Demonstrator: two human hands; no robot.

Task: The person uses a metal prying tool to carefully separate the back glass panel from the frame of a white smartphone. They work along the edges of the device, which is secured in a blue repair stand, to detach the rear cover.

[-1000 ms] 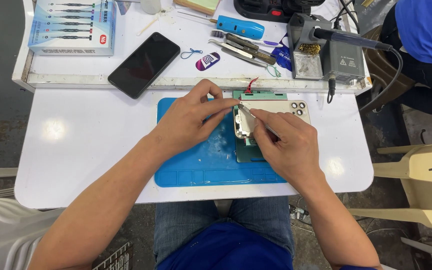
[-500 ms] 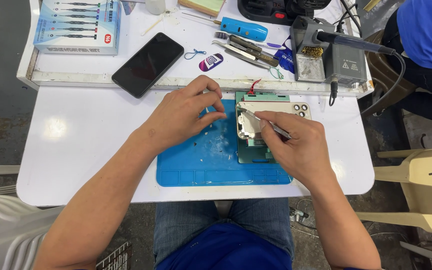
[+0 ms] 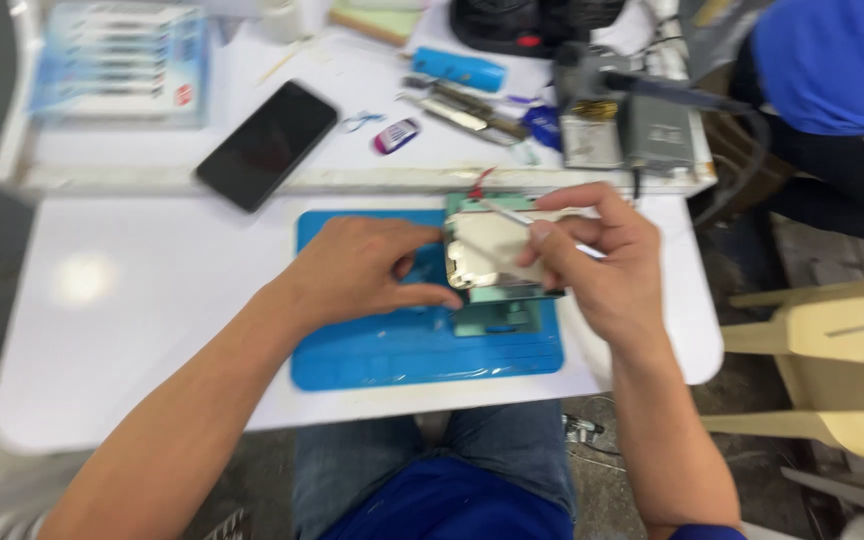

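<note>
Two hands work an opened phone point(image 3: 492, 265): left hand point(image 3: 362, 270) steadies its thin, likely fragile edge, right hand point(image 3: 592, 255) pinches tweezers point(image 3: 512, 215)

A work mat point(image 3: 392, 350) is laid on the near middle of the tabletop point(image 3: 142, 320), and an opened phone body point(image 3: 497, 265) is set on the mat's far right part, with the left hand point(image 3: 367, 270) placed at its left edge and the right hand point(image 3: 597, 260) at its right, a thin tool point(image 3: 512, 215) being held over it. Behind the mat a raised tray point(image 3: 102, 178) is found, on which a dark phone point(image 3: 267, 145) is laid left of centre, a boxed tool set point(image 3: 117, 60) further left, and a small tool station point(image 3: 627, 130) at the right. A chair point(image 3: 842, 370) is seen right of the tabletop.
</note>
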